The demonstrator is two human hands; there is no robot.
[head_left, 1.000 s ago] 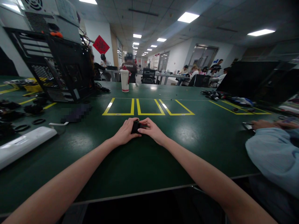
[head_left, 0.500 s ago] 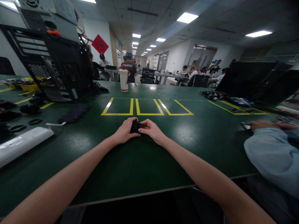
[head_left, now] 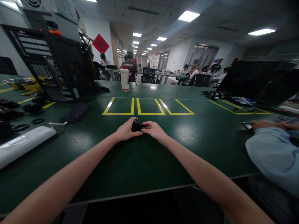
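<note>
Across a green worktop (head_left: 144,168), we see two bare hands closed on one small black object (head_left: 135,126), which sits between them on the near side of the yellow tape. The left hand (head_left: 125,130) wraps the object's left part, thumb and fingers parted by about its width; the right hand (head_left: 154,130) pinches its narrower right end between thumb and fingertips, nearly together. Fingers cover much of the object, and we cannot tell what it is or whether it touches the surface. At left, a white power strip (head_left: 25,145) runs out of frame, a pixelated patch (head_left: 76,113) masks whatever lies beyond it, and a cluster of dark parts (head_left: 32,108) is too murky to sort. At right, a co-worker's pale blue sleeve (head_left: 268,149) is cut off by the edge. We count three U-shaped yellow outlines (head_left: 119,114) side by side ahead of the hands, two black rings (head_left: 21,127) beside the strip, one white cup (head_left: 125,81) with a red lid, one black computer case (head_left: 77,73) and one red diamond-shaped sign (head_left: 101,43) on the wall behind.
</note>
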